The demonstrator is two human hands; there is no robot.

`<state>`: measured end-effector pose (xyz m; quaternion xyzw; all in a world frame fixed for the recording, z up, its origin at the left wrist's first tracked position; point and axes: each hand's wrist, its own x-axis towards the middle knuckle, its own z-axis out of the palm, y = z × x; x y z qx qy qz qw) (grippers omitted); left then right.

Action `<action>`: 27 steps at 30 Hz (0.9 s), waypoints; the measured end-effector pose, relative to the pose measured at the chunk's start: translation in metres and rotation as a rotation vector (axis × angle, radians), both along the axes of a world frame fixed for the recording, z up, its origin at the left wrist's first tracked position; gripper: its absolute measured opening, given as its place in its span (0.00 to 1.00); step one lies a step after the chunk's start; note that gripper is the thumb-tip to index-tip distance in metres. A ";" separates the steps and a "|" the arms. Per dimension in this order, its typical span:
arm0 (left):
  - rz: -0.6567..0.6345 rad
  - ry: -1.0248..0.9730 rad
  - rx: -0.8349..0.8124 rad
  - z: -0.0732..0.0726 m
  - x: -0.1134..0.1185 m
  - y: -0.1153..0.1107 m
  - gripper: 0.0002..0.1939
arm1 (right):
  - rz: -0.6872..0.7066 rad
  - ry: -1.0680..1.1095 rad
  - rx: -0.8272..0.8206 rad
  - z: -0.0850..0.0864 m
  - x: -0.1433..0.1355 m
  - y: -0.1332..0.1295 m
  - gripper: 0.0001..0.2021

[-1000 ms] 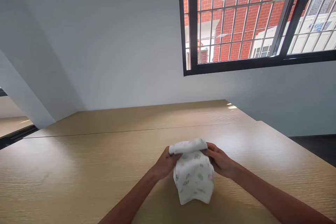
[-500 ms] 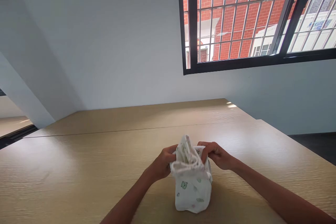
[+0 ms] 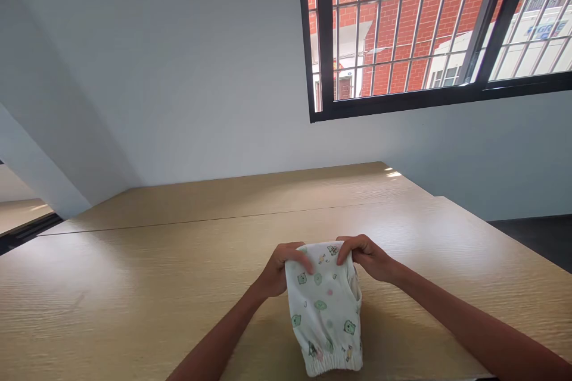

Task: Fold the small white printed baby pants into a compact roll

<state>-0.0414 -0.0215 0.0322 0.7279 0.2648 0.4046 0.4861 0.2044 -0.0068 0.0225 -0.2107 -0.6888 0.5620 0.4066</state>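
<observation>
A small white baby garment with green bear-like faces and leaf prints hangs folded in front of me, low in the head view. Its lower edge is gathered like an elastic band, and an open fold shows along its right side. My left hand pinches the upper left corner, thumb across the front of the cloth. At the upper right corner, my right hand grips with its thumb in front and fingers behind. The fingertips behind the fabric are hidden. Whether the lower edge touches the table, I cannot tell.
A wide wooden table stretches under and around my hands, with a seam across its far part. Behind it rises a pale wall. A black-framed window with metal bars is at the upper right.
The garment's upper flap has folded down toward me, so a flat printed front now faces me and the gathered edge has gone from top to bottom. Both hands stay at its upper corners.
</observation>
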 end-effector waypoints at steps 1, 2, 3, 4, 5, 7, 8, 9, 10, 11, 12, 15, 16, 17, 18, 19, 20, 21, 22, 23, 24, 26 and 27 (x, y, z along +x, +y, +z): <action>-0.010 -0.052 -0.071 -0.001 0.002 0.000 0.11 | -0.015 -0.010 -0.020 0.000 -0.001 -0.001 0.12; -0.020 -0.099 -0.141 -0.002 0.004 0.001 0.10 | -0.031 -0.027 -0.034 -0.001 -0.002 -0.001 0.12; -0.025 -0.136 -0.205 -0.003 0.005 0.001 0.09 | -0.049 -0.052 -0.035 -0.002 -0.002 -0.002 0.12; -0.020 -0.158 -0.252 -0.004 0.006 0.002 0.09 | -0.072 -0.078 -0.009 -0.003 -0.002 -0.003 0.13; -0.005 -0.166 -0.278 -0.005 0.006 0.002 0.10 | -0.098 -0.106 0.050 -0.004 -0.002 -0.004 0.13; 0.030 -0.155 -0.270 -0.005 0.006 0.003 0.10 | -0.143 -0.155 0.247 -0.006 0.000 -0.005 0.14; 0.039 -0.142 -0.244 -0.006 0.005 0.003 0.10 | -0.158 -0.174 0.356 -0.007 0.000 -0.006 0.14; 0.043 -0.125 -0.205 -0.006 0.004 0.004 0.10 | -0.166 -0.188 0.445 -0.008 0.001 -0.006 0.14; 0.042 -0.107 -0.146 -0.006 0.003 0.004 0.11 | -0.163 -0.191 0.504 -0.008 0.001 -0.007 0.13; 0.040 -0.089 -0.073 -0.006 0.003 0.005 0.11 | -0.155 -0.175 0.527 -0.009 0.001 -0.007 0.12; 0.039 -0.074 0.013 -0.006 0.002 0.006 0.10 | -0.148 -0.135 0.516 -0.010 0.000 -0.007 0.10; 0.027 -0.072 0.238 -0.005 0.002 0.007 0.07 | -0.117 0.091 0.312 -0.011 -0.004 -0.007 0.07; 0.021 -0.082 0.275 -0.004 0.002 0.006 0.07 | -0.109 0.164 0.218 -0.012 -0.006 -0.006 0.07; 0.018 -0.096 0.290 -0.004 0.003 0.005 0.08 | -0.105 0.218 0.131 -0.012 -0.007 -0.006 0.08; 0.015 -0.109 0.289 -0.003 0.004 0.004 0.09 | -0.100 0.251 0.064 -0.012 -0.007 -0.006 0.08; 0.016 -0.116 0.273 -0.001 0.005 0.002 0.10 | -0.094 0.264 0.022 -0.011 -0.007 -0.006 0.08; 0.019 -0.118 0.252 0.001 0.006 0.001 0.10 | -0.088 0.264 0.004 -0.009 -0.007 -0.007 0.09; 0.018 -0.117 0.234 0.004 0.007 0.000 0.11 | -0.080 0.256 0.009 -0.006 -0.007 -0.007 0.09; 0.014 -0.111 0.226 0.008 0.007 0.000 0.12 | -0.068 0.244 0.033 -0.001 -0.006 -0.007 0.08; 0.007 -0.102 0.241 0.015 0.007 0.000 0.13 | -0.055 0.233 0.071 0.006 -0.005 -0.008 0.08; -0.002 -0.087 0.290 0.023 0.006 0.000 0.13 | -0.045 0.222 0.115 0.015 -0.004 -0.009 0.07; -0.015 -0.025 0.465 0.046 0.004 -0.004 0.13 | -0.037 0.197 0.240 0.037 -0.001 -0.014 0.06; -0.016 0.024 0.570 0.060 0.002 -0.008 0.12 | -0.044 0.176 0.334 0.050 0.002 -0.017 0.06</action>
